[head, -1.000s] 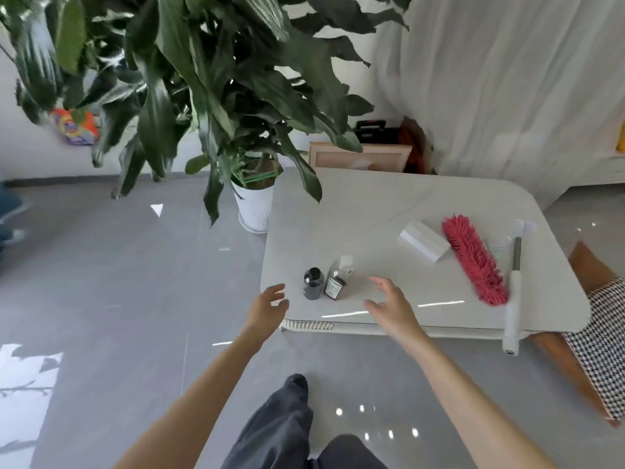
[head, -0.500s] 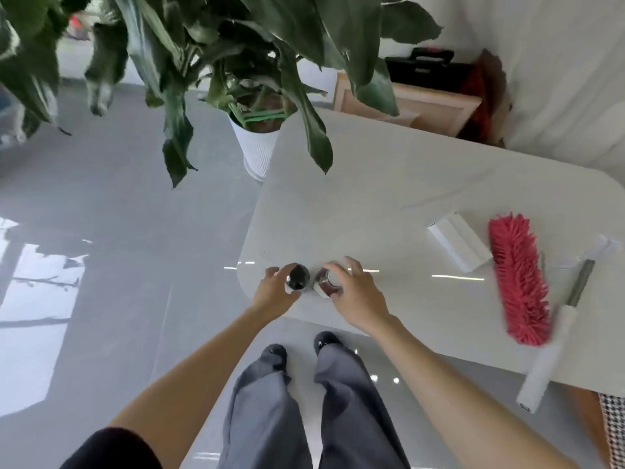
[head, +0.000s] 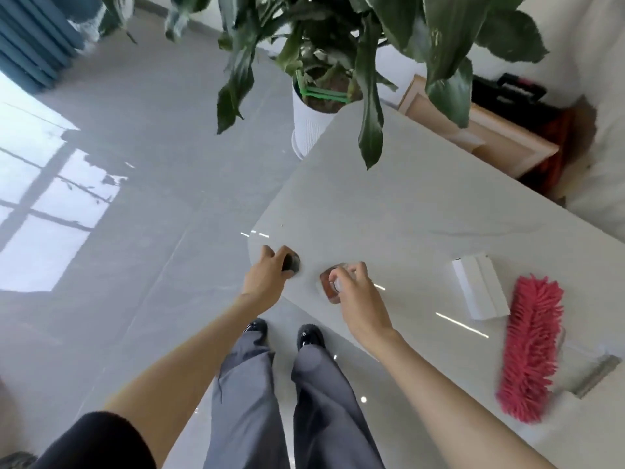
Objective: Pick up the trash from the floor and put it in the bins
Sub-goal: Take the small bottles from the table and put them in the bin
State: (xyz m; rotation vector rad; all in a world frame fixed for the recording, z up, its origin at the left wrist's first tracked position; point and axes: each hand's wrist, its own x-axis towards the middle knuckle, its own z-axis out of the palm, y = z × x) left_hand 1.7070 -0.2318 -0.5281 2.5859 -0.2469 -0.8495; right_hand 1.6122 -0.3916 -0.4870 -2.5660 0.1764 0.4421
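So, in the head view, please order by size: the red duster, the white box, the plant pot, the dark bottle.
Largest: red duster.
Then plant pot and white box: look alike, the pot is farther and partly hidden, so unranked.
Smallest: dark bottle, covered by the left hand.

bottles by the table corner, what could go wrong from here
1. The left hand grips the dark bottle right at the table's rounded corner; a slip would likely send it onto the hard glossy floor.
2. The right hand pinches the white-capped bottle from above, around its cap; if that cap is loose, the body could drop or spill as it lifts.
3. Both hands are loaded, so neither is free to catch a fall.
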